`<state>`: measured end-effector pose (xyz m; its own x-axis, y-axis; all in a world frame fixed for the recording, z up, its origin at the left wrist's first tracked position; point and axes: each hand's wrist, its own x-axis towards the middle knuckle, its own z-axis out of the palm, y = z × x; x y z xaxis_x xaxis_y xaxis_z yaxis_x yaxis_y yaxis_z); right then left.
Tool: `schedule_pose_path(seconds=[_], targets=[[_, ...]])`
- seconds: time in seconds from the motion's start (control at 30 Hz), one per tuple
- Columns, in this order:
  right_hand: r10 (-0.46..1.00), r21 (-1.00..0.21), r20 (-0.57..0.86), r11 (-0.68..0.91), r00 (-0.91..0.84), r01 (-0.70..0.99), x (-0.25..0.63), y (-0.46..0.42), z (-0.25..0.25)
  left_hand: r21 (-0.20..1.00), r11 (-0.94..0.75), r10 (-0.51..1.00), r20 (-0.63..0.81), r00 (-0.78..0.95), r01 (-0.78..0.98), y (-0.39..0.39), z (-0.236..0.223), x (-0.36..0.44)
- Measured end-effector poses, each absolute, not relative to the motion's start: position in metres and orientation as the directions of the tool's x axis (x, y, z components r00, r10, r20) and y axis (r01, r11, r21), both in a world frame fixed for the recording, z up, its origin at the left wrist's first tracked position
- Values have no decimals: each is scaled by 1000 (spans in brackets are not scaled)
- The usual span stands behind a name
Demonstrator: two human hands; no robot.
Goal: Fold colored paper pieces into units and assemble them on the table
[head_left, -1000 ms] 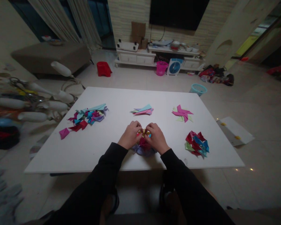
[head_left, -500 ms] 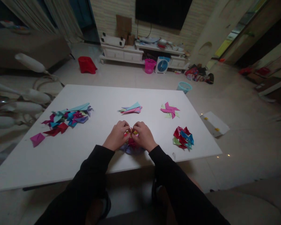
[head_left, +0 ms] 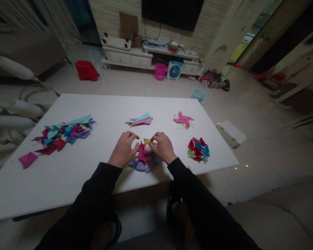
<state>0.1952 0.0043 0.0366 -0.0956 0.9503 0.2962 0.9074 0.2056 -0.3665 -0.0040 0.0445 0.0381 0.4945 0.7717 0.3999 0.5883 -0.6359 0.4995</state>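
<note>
A cluster of folded paper pieces [head_left: 144, 158], pink, purple, yellow and blue, rests near the table's front edge between my hands. My left hand [head_left: 123, 150] is at its left side, thumb and index finger apart with nothing between them. On the other side, my right hand [head_left: 163, 147] has thumb and fingertips closed on the edge of a yellow folded paper piece [head_left: 147, 141] at the top of the cluster. Part of the cluster's right side is hidden behind that hand.
On the white table [head_left: 99, 177] lie a heap of folded papers [head_left: 70, 132] at left, a flat paper stack [head_left: 141, 120], a pink-and-green paper pinwheel [head_left: 183, 120] and another paper cluster [head_left: 198, 149] at right. A blue basket [head_left: 199, 94] stands on the floor beyond.
My hands have moved apart, uncovering the cluster's top. The left thumb and index finger have opened. The whole view has shifted, so the table sits slightly further left.
</note>
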Motion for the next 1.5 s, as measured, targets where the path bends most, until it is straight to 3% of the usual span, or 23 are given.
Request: schedule_pose_path(seconds=[0.17, 0.37, 0.7, 0.9, 1.1, 1.27, 1.37, 1.5], targets=[[934, -350, 324, -30, 151, 936, 272, -8, 41, 526, -628, 778, 410, 476, 573, 42, 40, -5], [903, -220, 196, -341, 383, 914, 360, -35, 26, 517, -641, 767, 413, 491, 567, 40, 39, -5], [877, -83, 84, -467, 473, 880, 358, -15, 1, 543, -612, 789, 371, 490, 575, 50, 34, -7], [845, -77, 38, -530, 533, 845, 366, -18, -9, 570, -593, 802, 356, 480, 568, 54, 34, -12], [855, -51, 71, -511, 514, 858, 361, -21, -7, 576, -576, 813, 333, 477, 580, 45, 40, -18], [925, -114, 118, -348, 361, 930, 311, -9, 8, 545, -531, 847, 310, 433, 649, 46, 35, -37], [963, -188, 129, -212, 238, 959, 262, -3, 18, 518, -431, 902, 270, 337, 739, 53, 29, -59], [983, -284, 165, -30, 80, 958, 202, -3, 25, 513, -176, 977, 195, 86, 840, 64, 19, -108]])
